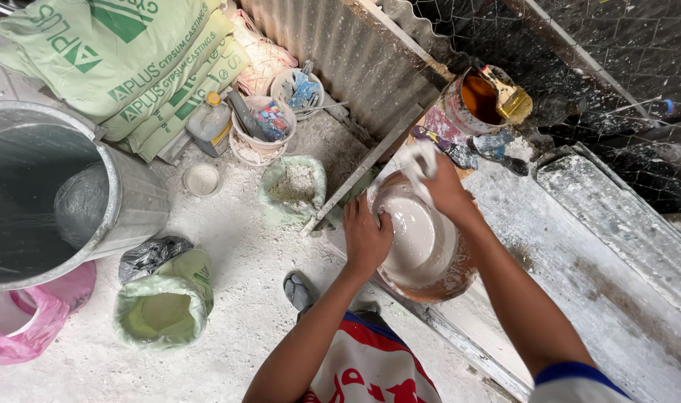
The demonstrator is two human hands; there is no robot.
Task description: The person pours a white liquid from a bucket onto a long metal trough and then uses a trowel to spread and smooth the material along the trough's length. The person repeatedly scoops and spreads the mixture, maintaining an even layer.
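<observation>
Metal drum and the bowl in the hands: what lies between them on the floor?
In the head view, an open bag of white powder lies between the metal drum and the bowl.

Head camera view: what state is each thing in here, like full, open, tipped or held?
Round mould: on the bench, coated inside with white plaster, gripped at the rim.
Left hand: grips the mould's near rim.
Right hand: holds a white rag at the far rim.
Paint tin: open, a brush resting in it.
Metal drum: open, holds water.
Green sack: open, upright.
Stacked sacks: closed, lying flat.
</observation>
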